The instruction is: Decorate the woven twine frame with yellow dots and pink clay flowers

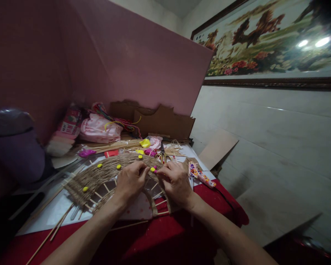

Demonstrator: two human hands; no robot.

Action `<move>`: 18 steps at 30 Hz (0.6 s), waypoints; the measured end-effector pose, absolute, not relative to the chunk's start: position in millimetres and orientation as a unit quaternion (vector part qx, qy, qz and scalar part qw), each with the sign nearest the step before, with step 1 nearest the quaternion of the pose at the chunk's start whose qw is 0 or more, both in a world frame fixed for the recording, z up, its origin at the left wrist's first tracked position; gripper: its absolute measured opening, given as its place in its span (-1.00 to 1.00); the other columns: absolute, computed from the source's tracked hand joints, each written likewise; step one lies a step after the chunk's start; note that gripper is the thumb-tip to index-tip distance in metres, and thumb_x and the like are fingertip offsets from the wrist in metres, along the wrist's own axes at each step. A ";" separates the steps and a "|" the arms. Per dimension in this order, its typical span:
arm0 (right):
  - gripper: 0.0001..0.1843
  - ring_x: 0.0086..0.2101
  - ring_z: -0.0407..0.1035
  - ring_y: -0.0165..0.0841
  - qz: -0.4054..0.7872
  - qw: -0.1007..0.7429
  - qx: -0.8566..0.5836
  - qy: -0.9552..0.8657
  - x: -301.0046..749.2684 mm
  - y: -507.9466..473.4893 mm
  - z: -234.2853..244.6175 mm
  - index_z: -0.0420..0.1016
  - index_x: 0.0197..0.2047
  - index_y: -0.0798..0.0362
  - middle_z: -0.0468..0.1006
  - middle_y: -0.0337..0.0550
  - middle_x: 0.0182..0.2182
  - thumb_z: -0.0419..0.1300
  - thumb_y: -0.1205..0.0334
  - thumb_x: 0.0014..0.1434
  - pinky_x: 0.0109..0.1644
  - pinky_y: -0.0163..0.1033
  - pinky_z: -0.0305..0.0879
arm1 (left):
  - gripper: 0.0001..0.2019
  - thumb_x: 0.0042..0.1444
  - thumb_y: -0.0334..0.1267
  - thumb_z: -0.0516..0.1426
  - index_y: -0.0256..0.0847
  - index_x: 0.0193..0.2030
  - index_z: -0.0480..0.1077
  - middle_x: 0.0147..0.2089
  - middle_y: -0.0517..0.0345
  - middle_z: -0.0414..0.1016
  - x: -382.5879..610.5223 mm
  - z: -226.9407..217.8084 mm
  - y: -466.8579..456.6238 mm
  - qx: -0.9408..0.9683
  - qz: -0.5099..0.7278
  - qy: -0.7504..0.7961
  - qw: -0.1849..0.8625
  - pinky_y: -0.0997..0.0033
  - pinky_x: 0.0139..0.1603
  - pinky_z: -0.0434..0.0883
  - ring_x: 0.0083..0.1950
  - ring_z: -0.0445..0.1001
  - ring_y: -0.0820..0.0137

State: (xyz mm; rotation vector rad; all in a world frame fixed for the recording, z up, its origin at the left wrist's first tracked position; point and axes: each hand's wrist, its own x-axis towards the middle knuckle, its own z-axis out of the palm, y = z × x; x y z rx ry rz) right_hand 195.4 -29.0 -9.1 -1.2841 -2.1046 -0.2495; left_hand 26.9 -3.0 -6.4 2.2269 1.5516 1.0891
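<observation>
A fan-shaped arch woven of brown twine [99, 176] over wooden sticks lies on a white sheet [55, 211] on the red-covered table [154, 239]. Several small yellow and pink beads sit on the weave. My left hand [129, 181] rests on the arch's middle, fingers curled and pinched at the twine. My right hand [176, 182] is just beside it, fingers also pinched on the weave near a pink and yellow bead [153, 169]. The fingertips of both hands nearly meet.
A flowery patterned tool [201, 176] lies right of my right hand. Scissors [162, 154], loose sticks [113, 146], pink cloth [100, 129] and cardboard pieces [162, 121] crowd the back. A purple bin [13, 147] stands at left; a pink wall is behind.
</observation>
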 end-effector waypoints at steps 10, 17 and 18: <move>-0.88 -0.28 0.25 -0.30 -0.081 0.339 -0.482 -0.804 199.8 -29.0 -8.3 0.50 -0.32 0.04 0.41 -0.15 -0.39 0.15 0.39 0.12 -0.19 -0.21 0.08 | -0.84 0.10 -0.23 0.07 -0.20 -0.41 0.42 -0.39 0.13 0.49 26.3 -5.9 -2.8 0.755 0.368 0.531 0.113 0.44 -0.34 0.21 -0.34 0.42 0.38; -0.86 -0.30 0.22 -0.30 -0.090 0.305 -0.465 -0.826 196.4 -27.8 -9.3 0.52 -0.28 0.01 0.38 -0.15 -0.39 0.15 0.36 0.12 -0.20 -0.20 0.07 | -0.82 0.10 -0.21 0.06 -0.19 -0.44 0.41 -0.43 0.14 0.47 26.6 -6.4 -3.0 0.754 0.373 0.529 0.114 0.44 -0.36 0.21 -0.38 0.40 0.39; -0.85 -0.30 0.22 -0.30 -0.088 0.304 -0.468 -0.825 195.5 -27.1 -9.4 0.53 -0.28 0.01 0.38 -0.15 -0.39 0.14 0.36 0.13 -0.20 -0.20 0.07 | -0.82 0.10 -0.21 0.06 -0.19 -0.44 0.41 -0.44 0.14 0.47 26.6 -6.3 -3.0 0.754 0.374 0.528 0.114 0.45 -0.37 0.21 -0.38 0.40 0.40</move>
